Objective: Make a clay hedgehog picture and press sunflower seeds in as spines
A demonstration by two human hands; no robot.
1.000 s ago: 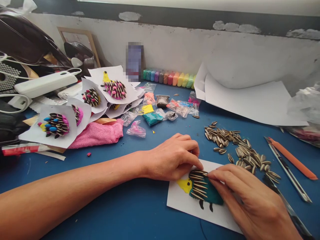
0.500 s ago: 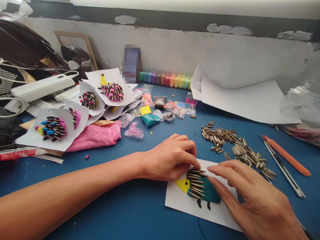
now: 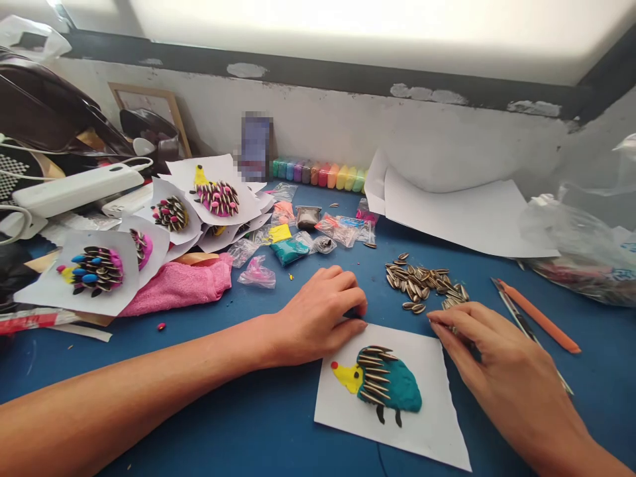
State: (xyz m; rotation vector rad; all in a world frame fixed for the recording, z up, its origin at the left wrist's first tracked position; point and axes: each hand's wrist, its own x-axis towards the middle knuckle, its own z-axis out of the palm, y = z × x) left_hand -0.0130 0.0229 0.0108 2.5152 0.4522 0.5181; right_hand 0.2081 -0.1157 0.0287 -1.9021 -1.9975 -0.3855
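Note:
A white sheet of paper [image 3: 432, 437] carries a clay hedgehog with a teal body [image 3: 403, 387], yellow face [image 3: 348, 377], red nose and dark legs. Striped sunflower seeds [image 3: 375, 381] stick out in rows from the front part of its body. My left hand [image 3: 322, 315] rests at the sheet's top left corner, fingers loosely curled and thumb apart from them, holding nothing visible. Beside the sheet's right edge, my right hand [image 3: 497, 358] has thumb and forefinger pinched at the loose pile of sunflower seeds [image 3: 417, 278]. Whatever lies between those fingertips is too small to make out.
Finished seed hedgehogs on paper [image 3: 218, 192] and a pink cloth [image 3: 183, 285] lie left. Small clay bags [image 3: 291, 248] and a row of coloured clay [image 3: 318, 175] sit behind. A craft knife [image 3: 511, 305], orange stick [image 3: 541, 318] and plastic bag [image 3: 586, 258] are right.
My right hand has left the hedgehog and moved to the seed pile, its fingertips now pinched. My left hand has drawn back from the clay to the paper's corner. The view has tilted up slightly.

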